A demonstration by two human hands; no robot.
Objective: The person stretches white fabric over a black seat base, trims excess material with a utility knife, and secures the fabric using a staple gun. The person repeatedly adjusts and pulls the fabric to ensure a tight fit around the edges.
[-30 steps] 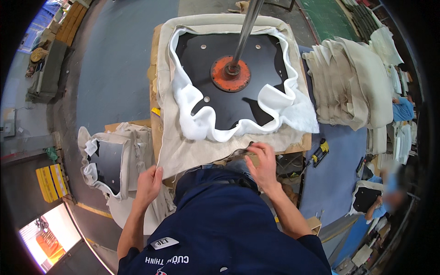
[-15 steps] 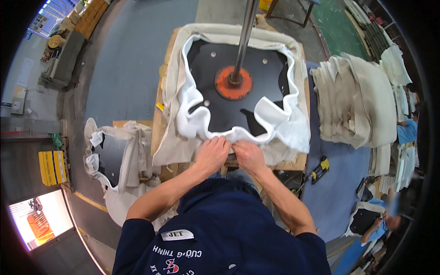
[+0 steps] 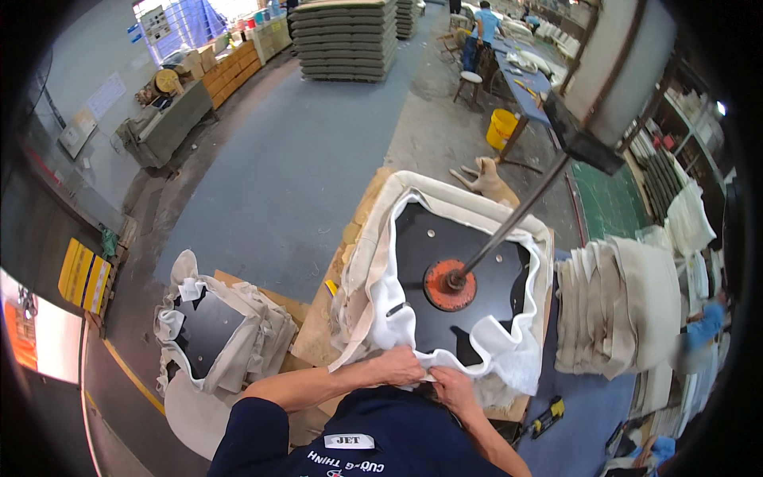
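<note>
A seat cushion with a black base board [image 3: 417, 238] lies upside down on a wooden board [image 3: 316, 338]. White padding [image 3: 517, 350] and beige fabric [image 3: 362, 322] stand up in folds around its edge. An orange round press foot [image 3: 451, 296] on a metal rod [image 3: 520, 213] rests on the black board. At the cushion's near edge, my left hand [image 3: 400, 366] is closed on the fabric edge, its fingertips partly hidden. Right beside it, my right hand [image 3: 451, 388] pinches the same edge with curled fingers.
Another partly wrapped cushion [image 3: 205, 330] sits at the left. Stacked beige covers [image 3: 616, 310] and a black-and-yellow tool [image 3: 548, 417] lie on the blue surface at right. A dog [image 3: 491, 184] lies behind the cushion, near a yellow bucket [image 3: 501, 129]. A person [image 3: 483, 32] stands far off.
My view has tilted up and turned, so the cushion appears lower and further right, with more of the room visible. Both hands stay at the near fabric edge.
</note>
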